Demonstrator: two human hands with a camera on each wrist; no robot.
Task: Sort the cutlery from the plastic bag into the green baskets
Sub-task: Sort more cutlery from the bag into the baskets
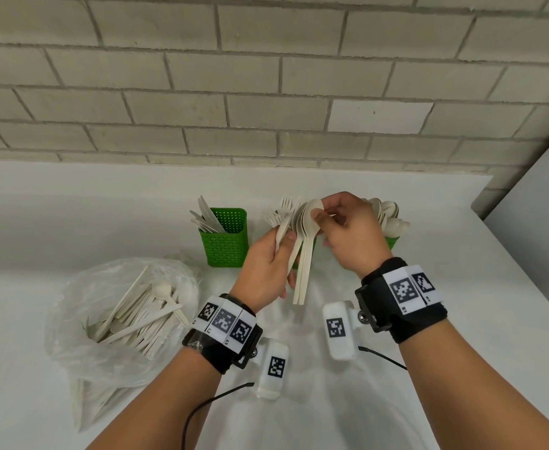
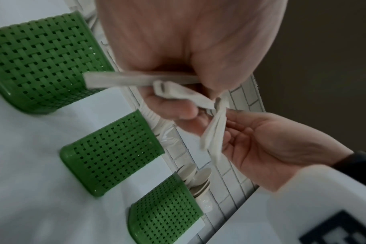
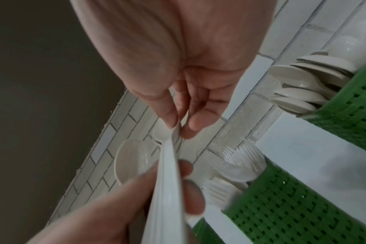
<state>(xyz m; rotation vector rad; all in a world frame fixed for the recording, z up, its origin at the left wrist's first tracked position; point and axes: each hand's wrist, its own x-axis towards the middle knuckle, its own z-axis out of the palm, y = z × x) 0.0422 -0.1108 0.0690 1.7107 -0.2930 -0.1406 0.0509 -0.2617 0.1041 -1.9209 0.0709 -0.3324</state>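
Head view: the left hand (image 1: 266, 267) grips a bundle of pale spoons (image 1: 302, 254) by the handles, bowls up, above the white table (image 1: 429, 319). The right hand (image 1: 351, 235) pinches the bowl of the top spoon between thumb and fingertips. Both hands cover most of the middle green basket (image 1: 312, 248) of forks and much of the right basket (image 1: 391, 241) of spoons; only slivers of green show. The left basket (image 1: 224, 241), holding knives, stands clear. The plastic bag (image 1: 120, 319) lies at the left, open, with mixed cutlery inside that is hard to tell apart through the film.

Left wrist view: the left palm fills the top, its fingers curled round blurred handles (image 2: 140, 80). All three baskets show; the nearest (image 2: 42, 62) is cut off at the frame edge.

Right wrist view: thumb and forefinger (image 3: 169, 115) close on a spoon's edge. The left fingers below are blurred. Forks (image 3: 242, 161) and spoons (image 3: 299, 85) poke from two baskets, both cut by the frame.
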